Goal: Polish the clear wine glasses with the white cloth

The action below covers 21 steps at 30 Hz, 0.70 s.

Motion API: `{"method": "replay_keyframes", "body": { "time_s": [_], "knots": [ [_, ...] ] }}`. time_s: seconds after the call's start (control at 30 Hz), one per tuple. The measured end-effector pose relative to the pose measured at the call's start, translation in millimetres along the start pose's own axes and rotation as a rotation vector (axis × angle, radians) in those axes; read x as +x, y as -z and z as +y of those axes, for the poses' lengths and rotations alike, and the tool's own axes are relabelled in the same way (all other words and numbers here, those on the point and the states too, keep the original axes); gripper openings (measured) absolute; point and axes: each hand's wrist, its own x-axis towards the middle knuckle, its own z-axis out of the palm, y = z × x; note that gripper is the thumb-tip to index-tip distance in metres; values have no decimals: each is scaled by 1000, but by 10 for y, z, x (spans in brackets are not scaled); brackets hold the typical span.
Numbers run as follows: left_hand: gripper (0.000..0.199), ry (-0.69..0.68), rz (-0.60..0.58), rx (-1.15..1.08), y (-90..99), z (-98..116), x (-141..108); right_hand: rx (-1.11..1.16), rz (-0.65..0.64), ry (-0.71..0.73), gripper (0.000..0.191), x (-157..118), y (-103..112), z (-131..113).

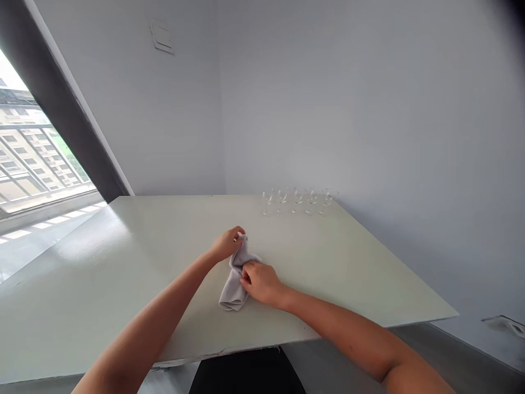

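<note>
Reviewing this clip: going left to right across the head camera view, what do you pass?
Window with balcony railing → left hand → right hand → row of five stemmed glasses

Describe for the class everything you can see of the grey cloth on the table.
The cloth is pale grey, soft-looking fabric, bunched and folded into a rumpled, elongated shape with no visible pattern. It lies on the table, its lower end resting on the surface. The left hand grips its upper end, while the right hand holds its middle.
</note>
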Motion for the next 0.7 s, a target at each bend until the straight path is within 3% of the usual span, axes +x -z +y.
{"method": "replay_keyframes", "body": {
  "time_s": [0.17, 0.33, 0.47, 0.57, 0.63, 0.7],
  "knots": [
    [28, -86, 146, -775, 277, 326, -23, 203, 138, -65, 7, -57, 278, 20],
    [28, -4, 195, -1179, 366, 566, -29, 554, 288, -199, 43, 59, 368, 3],
    [28, -7, 164, -1281, 304, 638, -16, 618, 247, -226, 24, 143, 282, 28],
    [24, -25, 208, -1244, 353, 588, 34, 478, 344, -225, 15, 55, 302, -12],
    [22, -26, 246, -1148, 449, 475, 87, 348, 357, -128, 18, -66, 379, -100],
    [27, 54, 301, -939, 561, 298, 133, 294, 213, 97, 26, -193, 484, -213]
  ]
}}
